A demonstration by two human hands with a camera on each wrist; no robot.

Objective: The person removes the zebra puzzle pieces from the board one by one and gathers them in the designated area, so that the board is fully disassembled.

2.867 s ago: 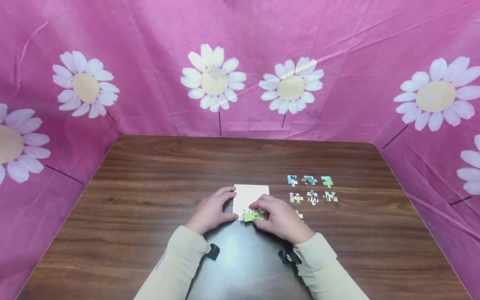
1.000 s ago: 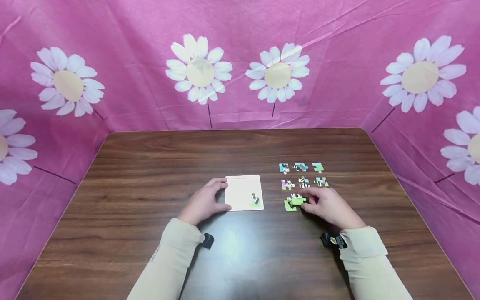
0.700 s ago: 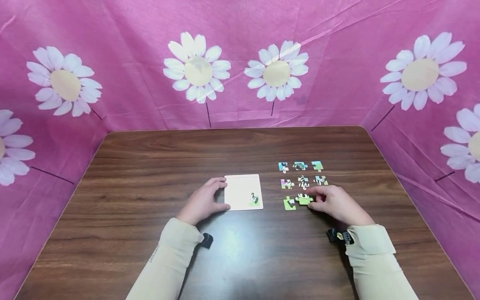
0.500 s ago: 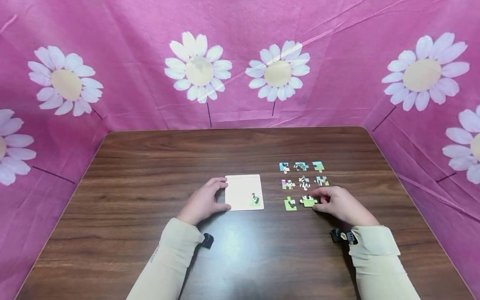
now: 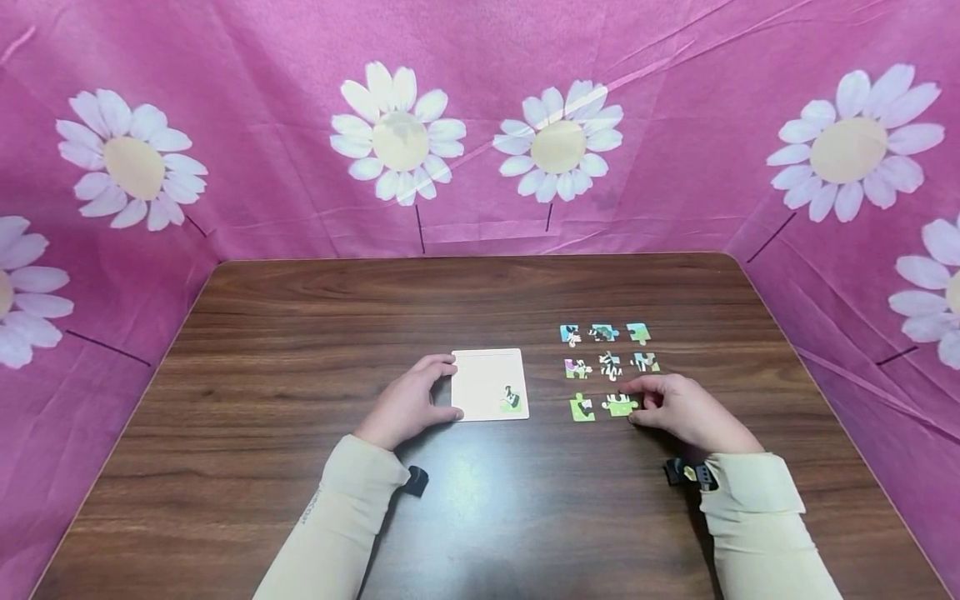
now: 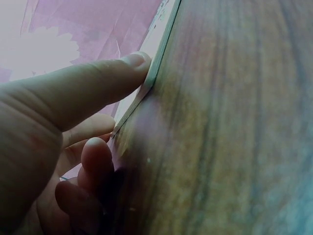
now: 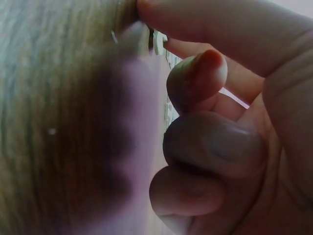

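A thin white square puzzle board [image 5: 480,375] lies flat in the head view, with one green puzzle piece [image 5: 512,399] at its lower right corner. My left hand [image 5: 407,403] holds the board by its left side, thumb at the near corner and fingers at the far part of that edge. On the right, my right hand [image 5: 686,410] pinches the right end of a green puzzle piece with black-and-white markings [image 5: 619,406], thumb near and index finger far. That piece looks level with the table. In the right wrist view its edge [image 6: 155,49] is mostly hidden.
Left of the pinched piece lies another green piece [image 5: 582,407]. Several more pieces stand in two rows behind, among them a pink-and-green piece [image 5: 577,368] and a blue-green piece [image 5: 638,332]. A pink flowered cloth [image 5: 480,167] surrounds the wooden table [image 5: 337,308].
My right hand has carried the green piece from the board to the right and brought it down beside the other green piece, shifting it slightly right. My left hand stays on the board.
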